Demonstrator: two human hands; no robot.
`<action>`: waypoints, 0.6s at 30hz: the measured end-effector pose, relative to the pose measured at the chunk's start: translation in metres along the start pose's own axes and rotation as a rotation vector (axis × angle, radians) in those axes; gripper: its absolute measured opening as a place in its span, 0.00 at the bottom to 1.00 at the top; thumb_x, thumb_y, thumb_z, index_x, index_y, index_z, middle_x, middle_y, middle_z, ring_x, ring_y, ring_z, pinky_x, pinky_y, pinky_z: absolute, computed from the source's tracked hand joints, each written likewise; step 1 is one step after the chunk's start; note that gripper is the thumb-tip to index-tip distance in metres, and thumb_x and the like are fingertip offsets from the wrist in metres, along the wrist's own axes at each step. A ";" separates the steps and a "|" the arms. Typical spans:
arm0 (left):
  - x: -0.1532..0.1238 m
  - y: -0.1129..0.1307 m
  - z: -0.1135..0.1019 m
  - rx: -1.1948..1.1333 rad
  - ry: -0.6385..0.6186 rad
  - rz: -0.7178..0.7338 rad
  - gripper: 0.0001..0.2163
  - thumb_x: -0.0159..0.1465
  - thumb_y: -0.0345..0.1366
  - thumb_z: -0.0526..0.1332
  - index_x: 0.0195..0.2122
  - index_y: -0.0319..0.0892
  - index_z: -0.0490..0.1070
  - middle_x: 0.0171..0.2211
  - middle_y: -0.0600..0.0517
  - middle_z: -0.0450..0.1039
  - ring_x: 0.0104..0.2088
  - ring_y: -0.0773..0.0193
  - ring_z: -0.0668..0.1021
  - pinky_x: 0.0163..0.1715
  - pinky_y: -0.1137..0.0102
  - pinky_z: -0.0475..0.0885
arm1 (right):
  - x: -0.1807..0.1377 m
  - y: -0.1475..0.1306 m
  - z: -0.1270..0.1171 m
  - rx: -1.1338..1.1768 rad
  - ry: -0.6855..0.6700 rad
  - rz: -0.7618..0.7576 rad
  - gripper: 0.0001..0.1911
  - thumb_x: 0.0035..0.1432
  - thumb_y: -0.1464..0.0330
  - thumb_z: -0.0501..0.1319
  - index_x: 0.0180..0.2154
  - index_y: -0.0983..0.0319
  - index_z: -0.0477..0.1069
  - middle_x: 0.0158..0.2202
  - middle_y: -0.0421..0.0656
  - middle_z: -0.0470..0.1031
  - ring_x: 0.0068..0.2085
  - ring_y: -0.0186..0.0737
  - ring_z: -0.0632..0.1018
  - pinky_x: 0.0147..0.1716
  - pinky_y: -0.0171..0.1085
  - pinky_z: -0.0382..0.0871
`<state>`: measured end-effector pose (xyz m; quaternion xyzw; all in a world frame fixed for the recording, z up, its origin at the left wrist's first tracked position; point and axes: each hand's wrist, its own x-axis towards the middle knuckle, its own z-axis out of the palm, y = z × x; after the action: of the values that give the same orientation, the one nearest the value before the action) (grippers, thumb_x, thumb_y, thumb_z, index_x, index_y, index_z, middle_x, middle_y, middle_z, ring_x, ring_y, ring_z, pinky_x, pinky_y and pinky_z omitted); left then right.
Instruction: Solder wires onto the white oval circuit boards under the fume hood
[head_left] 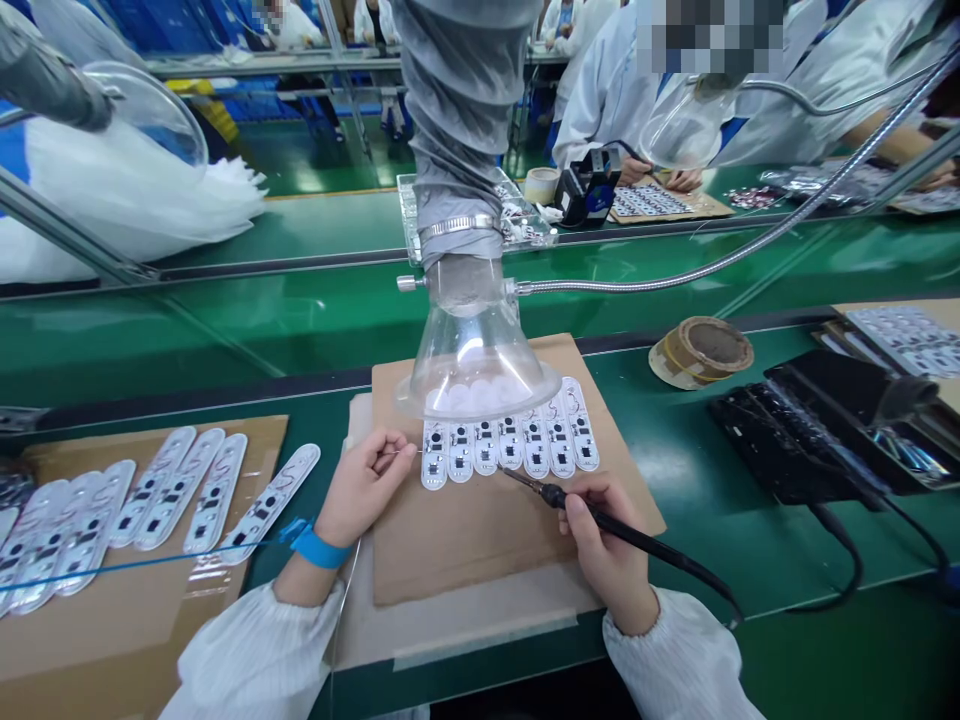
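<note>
Right hand (607, 555) sits low on the cardboard sheet (465, 540), wrist bent in, grip closed pen-style around the soldering iron (645, 545). The tip angles up-left onto the lower edge of the row of white boards (510, 445). Left hand (364, 482) rests just left of the row, knuckles up, grip pinching what looks like thin solder wire (401, 452), too fine to be sure. Boards lie mid-desk (675, 455) on the cardboard, partly under the clear fume hood (476, 375).

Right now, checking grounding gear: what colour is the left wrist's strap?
Blue wrist strap, best seen in the head view.
</note>
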<state>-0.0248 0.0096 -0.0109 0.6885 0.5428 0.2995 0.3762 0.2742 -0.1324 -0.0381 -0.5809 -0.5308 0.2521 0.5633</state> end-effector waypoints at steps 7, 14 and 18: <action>0.000 0.000 0.001 0.020 -0.013 0.000 0.14 0.70 0.50 0.63 0.35 0.45 0.73 0.24 0.60 0.59 0.26 0.64 0.64 0.29 0.70 0.60 | 0.000 0.000 0.000 -0.037 -0.051 0.018 0.11 0.82 0.57 0.64 0.45 0.55 0.74 0.31 0.39 0.78 0.27 0.39 0.79 0.27 0.36 0.74; 0.000 0.001 0.001 -0.001 -0.019 -0.020 0.14 0.70 0.50 0.63 0.35 0.45 0.73 0.24 0.60 0.58 0.26 0.64 0.64 0.29 0.70 0.60 | 0.000 0.001 0.002 -0.008 -0.054 0.031 0.11 0.83 0.56 0.64 0.46 0.54 0.74 0.32 0.39 0.79 0.27 0.40 0.78 0.28 0.37 0.74; 0.001 0.001 0.000 0.000 -0.025 -0.019 0.14 0.70 0.50 0.64 0.35 0.45 0.73 0.24 0.60 0.57 0.26 0.64 0.63 0.29 0.70 0.59 | -0.002 0.001 0.001 -0.036 -0.066 0.041 0.11 0.82 0.56 0.64 0.46 0.55 0.74 0.32 0.39 0.79 0.28 0.41 0.79 0.28 0.38 0.75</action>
<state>-0.0238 0.0101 -0.0100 0.6869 0.5448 0.2874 0.3858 0.2730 -0.1332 -0.0402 -0.5931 -0.5417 0.2731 0.5294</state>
